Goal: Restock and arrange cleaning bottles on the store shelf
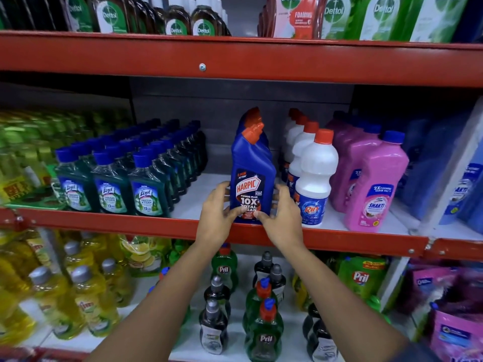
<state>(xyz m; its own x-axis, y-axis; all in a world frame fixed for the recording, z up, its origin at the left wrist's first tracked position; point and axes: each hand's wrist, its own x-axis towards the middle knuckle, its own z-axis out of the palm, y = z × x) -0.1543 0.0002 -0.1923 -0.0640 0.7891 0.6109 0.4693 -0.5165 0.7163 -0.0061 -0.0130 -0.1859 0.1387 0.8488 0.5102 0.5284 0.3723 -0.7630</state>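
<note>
A blue Harpic bottle (252, 176) with an orange cap stands upright at the front edge of the middle shelf (198, 202). More Harpic bottles line up behind it. My left hand (218, 215) grips its lower left side and my right hand (281, 218) grips its lower right side, thumbs across the label's bottom. To its right stands a row of white Rin bottles (315, 176) with orange caps, almost touching my right hand. Bare white shelf lies between the Harpic bottle and the dark green Lizol bottles (147, 184) on the left.
Pink Shakti bottles (375, 184) stand right of the Rin row, with blue packs beyond them. The red shelf lip (130, 226) runs under my wrists. Dettol bottles (177, 19) fill the shelf above. Pril bottles (264, 327) and yellow dish-liquid bottles (86, 296) fill the shelf below.
</note>
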